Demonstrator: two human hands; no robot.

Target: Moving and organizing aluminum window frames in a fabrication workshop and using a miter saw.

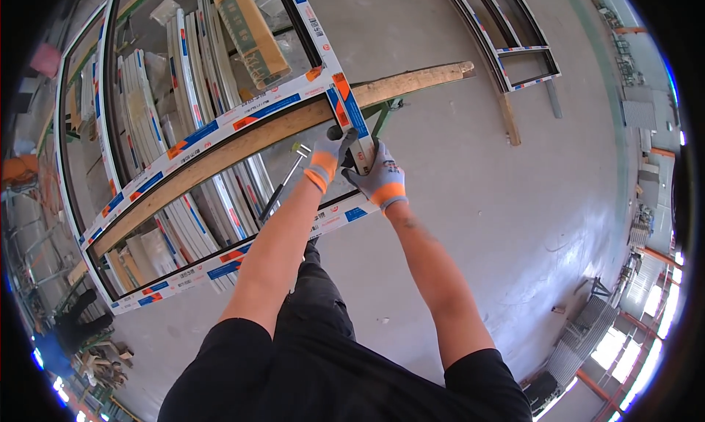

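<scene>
A large window frame (192, 277), wrapped in white, blue and orange printed film, lies across a wooden beam (411, 83). Gloved in grey and orange, my left hand (332, 156) closes on the frame's right side bar from the inner side. My right hand (382, 180) grips that same bar lower down, from the outer side, its thumb reaching over it. Part of the fingers of both hands is hidden behind the bar and gloves. Left of my left forearm is a hammer (273, 200) with a black handle and a silver and yellow-green head; what supports it is unclear.
Below the frame lie several long wrapped profiles (187, 62) and a cardboard-wrapped bundle (250, 33). Another frame (525, 51) rests at the far right on timber (510, 121). Stacked corrugated material (587, 337) stands at the right. Someone in dark trousers (76, 321) is at the lower left.
</scene>
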